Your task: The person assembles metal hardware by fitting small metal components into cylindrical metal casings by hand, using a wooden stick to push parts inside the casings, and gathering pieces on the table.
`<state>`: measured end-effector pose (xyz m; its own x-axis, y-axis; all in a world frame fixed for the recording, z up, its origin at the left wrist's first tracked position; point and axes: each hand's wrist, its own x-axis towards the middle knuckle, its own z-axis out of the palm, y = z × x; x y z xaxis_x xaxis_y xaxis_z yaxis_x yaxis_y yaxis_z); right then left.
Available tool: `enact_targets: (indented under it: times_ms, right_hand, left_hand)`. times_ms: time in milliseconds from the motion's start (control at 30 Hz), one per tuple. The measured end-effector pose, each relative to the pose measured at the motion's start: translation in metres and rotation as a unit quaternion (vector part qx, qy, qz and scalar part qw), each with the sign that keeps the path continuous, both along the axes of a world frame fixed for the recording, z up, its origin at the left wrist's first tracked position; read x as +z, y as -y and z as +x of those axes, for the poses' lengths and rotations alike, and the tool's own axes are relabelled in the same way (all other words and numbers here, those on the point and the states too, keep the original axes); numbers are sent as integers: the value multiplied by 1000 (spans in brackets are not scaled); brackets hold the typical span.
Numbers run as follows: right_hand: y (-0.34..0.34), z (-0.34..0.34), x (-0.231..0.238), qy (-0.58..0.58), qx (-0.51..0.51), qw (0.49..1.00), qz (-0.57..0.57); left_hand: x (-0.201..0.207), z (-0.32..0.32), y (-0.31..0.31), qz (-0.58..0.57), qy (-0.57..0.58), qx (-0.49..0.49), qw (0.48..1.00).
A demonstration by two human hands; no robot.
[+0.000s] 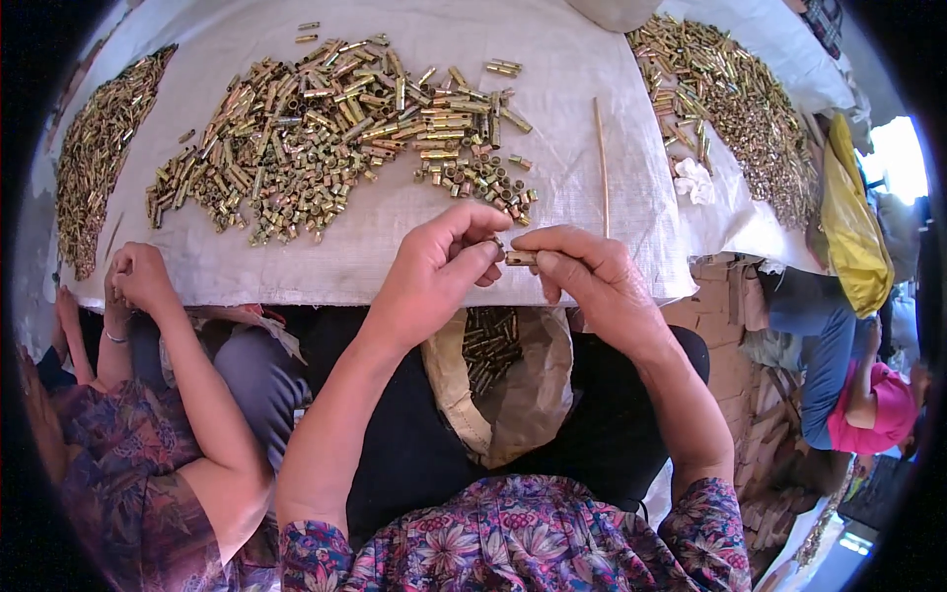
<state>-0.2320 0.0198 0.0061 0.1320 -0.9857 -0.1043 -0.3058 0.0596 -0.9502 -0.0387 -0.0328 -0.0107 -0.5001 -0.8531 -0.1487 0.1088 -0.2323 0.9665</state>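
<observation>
Above the table's front edge, my left hand (434, 271) pinches a small metal piece (498, 243), mostly hidden by the fingertips; it looks like a short collar. My right hand (602, 286) grips a brass-coloured slotted metal sleeve (521, 259) between thumb and forefinger, its end pointing at the left fingertips. The two pieces are close together; whether they touch I cannot tell. Beyond my hands lie a heap of long metal sleeves (335, 84) and a patch of short collars (296, 183). In my lap an open paper-like sack (456, 409) contains dark metal sleeves (490, 347).
A white woven sheet (567, 178) covers the table, with a thin rod (601, 168) on it. More metal parts (730, 99) are heaped at right, near crumpled white paper (693, 182) and a yellow sack (853, 222). A co-worker's hand (138, 276) is at left.
</observation>
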Motion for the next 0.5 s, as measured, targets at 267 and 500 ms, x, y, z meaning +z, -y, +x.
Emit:
enact_targets:
  times_ms: [267, 500]
  right_hand:
    - [-6, 5, -2, 117, -45, 992, 22]
    - [-6, 4, -8, 124, -49, 991, 18]
  left_hand:
    - [-10, 9, -1, -118, 86, -27, 989]
    - [3, 8, -10, 65, -19, -12, 998]
